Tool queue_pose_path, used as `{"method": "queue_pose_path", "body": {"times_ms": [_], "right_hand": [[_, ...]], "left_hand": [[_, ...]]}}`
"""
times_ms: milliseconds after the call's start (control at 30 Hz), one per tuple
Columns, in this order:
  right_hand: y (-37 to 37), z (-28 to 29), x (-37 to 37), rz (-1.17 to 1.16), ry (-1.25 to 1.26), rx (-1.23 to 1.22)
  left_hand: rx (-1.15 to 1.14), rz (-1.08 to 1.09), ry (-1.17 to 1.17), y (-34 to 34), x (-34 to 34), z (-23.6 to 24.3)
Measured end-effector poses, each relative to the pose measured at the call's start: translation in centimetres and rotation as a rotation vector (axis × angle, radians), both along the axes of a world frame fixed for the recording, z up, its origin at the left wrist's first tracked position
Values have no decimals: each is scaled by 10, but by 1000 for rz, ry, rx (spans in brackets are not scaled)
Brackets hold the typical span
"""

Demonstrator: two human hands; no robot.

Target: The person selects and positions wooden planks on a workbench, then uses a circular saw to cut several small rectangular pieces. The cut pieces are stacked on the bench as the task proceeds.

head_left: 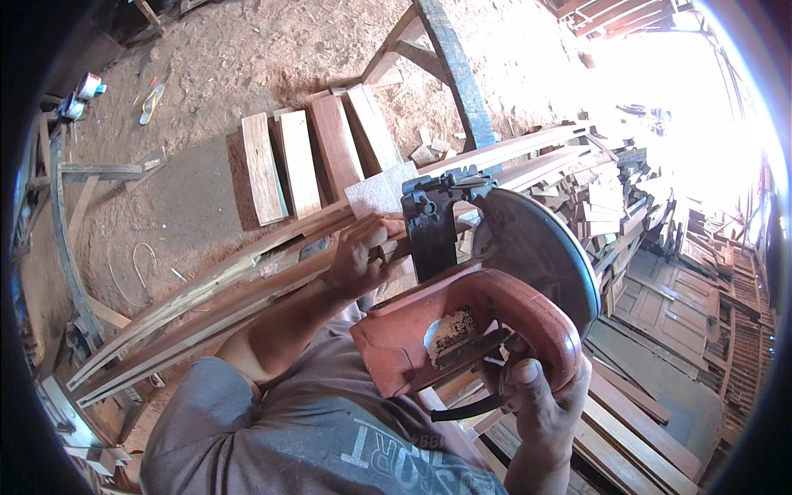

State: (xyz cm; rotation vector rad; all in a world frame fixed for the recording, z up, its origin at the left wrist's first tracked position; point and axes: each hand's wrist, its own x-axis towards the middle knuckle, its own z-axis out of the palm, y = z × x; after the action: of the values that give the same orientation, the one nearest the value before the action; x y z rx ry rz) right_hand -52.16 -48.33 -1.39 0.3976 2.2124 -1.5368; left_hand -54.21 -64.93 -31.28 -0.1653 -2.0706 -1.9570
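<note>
My right hand [546,404] is wrapped around the rear handle of a red circular saw [404,322], with the thumb toward me. The saw's round grey blade guard [536,239] faces away to the right, and its dark base plate [433,247] stands on the far side of the motor body. A black power cord [469,409] comes out by the handle. My left hand [363,254] is closed on a wooden plank [305,272], just left of the base plate. Beyond those fingers lies a short pale board [382,191]. The blade's cutting edge is hidden.
Long planks [223,272] run diagonally across in front of me. Several short boards [337,144] lean beyond them, near a wooden trestle [458,74]. Offcuts [602,198] are heaped at right, beside panelled doors [660,297]. A flip-flop [151,105] lies on the dirt floor.
</note>
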Motion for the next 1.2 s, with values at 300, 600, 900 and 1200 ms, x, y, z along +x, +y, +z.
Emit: {"method": "queue_pose_path", "body": {"times_ms": [300,600,900,1200], "right_hand": [[-7,-8,1,6,126,46],[1,-1,0,0,3,-4],[0,0,-1,14,8,38],[-7,-9,-2,16,134,61]], "left_hand": [[37,-13,2,4,1,-9],[-44,20,38,1,-1,-3],[16,-24,-12,0,0,-1],[-74,38,86,4,-2,-10]]}}
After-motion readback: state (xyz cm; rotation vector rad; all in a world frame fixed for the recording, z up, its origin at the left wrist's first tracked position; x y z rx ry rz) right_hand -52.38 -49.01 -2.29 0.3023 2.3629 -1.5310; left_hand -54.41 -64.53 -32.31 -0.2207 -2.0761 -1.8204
